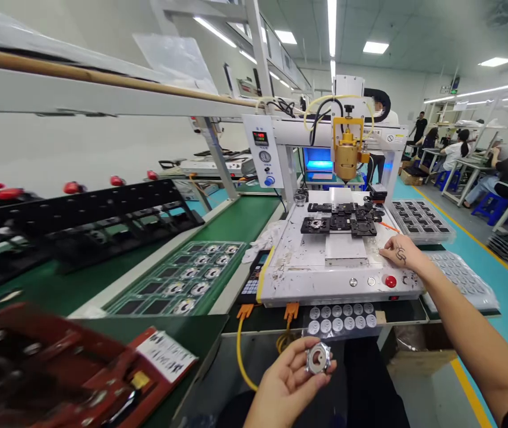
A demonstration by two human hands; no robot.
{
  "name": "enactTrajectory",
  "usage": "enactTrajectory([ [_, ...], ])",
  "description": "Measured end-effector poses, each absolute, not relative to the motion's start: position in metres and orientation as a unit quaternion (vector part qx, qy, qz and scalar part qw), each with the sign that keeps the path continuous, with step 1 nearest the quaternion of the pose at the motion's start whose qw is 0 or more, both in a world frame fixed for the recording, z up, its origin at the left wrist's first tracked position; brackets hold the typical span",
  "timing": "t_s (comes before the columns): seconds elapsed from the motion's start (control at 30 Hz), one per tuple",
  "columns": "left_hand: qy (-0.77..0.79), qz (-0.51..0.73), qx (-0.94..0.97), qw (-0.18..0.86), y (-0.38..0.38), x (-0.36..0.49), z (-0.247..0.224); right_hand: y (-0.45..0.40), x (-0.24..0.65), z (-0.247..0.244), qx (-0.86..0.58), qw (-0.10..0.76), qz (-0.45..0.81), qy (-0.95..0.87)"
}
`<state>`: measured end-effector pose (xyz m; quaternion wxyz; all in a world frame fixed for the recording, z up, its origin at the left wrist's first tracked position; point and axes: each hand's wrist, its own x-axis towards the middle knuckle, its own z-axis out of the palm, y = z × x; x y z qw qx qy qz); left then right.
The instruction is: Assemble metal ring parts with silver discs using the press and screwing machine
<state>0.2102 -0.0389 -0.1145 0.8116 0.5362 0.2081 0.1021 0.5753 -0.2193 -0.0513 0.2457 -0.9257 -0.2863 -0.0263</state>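
My left hand [287, 377] is raised low in front, thumb and fingers closed round a silver watch case [318, 359] with an open centre. Over at the right side of the dispensing machine's white bed [298, 261], my right hand [400, 252] has its fingertips pinched together close to the surface. What they hold, if anything, cannot be made out. A thin orange stick [390, 227] lies just beyond that hand. Black fixtures [340, 222] sit on the machine's platform, and a round metal part [317, 224] rests in the left one. The brass dispensing head [347, 156] hangs above them.
A clear tray of watch parts [182, 279] lies left on the green bench. Round discs [341, 318] line the bench's front edge. More trays [420, 220] stand at right. A red-brown press [71, 374] fills the lower left. Yellow cables [241, 351] hang in front.
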Motion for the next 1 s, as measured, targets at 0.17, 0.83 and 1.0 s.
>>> enactTrajectory([
  [0.17, 0.209, 0.106, 0.533, 0.813, -0.037, 0.206, -0.118, -0.228, 0.559, -0.033, -0.905, 0.303, 0.017, -0.298],
  [0.83, 0.226, 0.1, 0.4, 0.882, -0.042, 0.186, -0.101, -0.187, 0.358, -0.086, -0.632, 0.598, 0.344, -0.353],
  [1.0, 0.222, 0.107, 0.405, 0.881, -0.041, 0.182, -0.105, -0.182, 0.355, -0.094, -0.616, 0.613, 0.425, -0.252],
])
